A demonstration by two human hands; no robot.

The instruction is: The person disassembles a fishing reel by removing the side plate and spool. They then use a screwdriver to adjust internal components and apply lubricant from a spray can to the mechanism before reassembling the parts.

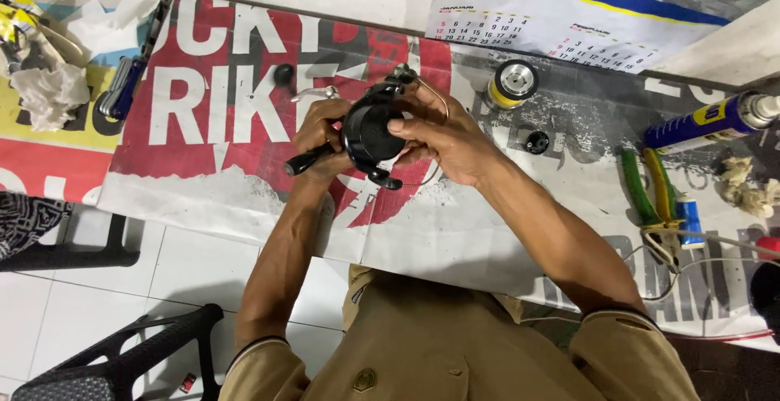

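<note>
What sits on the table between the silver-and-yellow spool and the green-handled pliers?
In the head view, only a small black round part lies between the spool and the pliers.

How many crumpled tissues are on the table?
2: one tissue wad at far left beside the blue tool, another wad at far right under the spray can. More may be out of view.

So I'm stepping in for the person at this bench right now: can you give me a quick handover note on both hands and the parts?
Left hand: grips the black handle of the fishing reel, steadying it above the printed banner.
Right hand: wraps the reel body, thumb on its round side.
Off the reel: silver spool and small black knob lie to the right; a chrome part lies behind it.
Nearby: spray can, green pliers.
Done: spool is off. Left: the loose parts are not yet back on.
</note>
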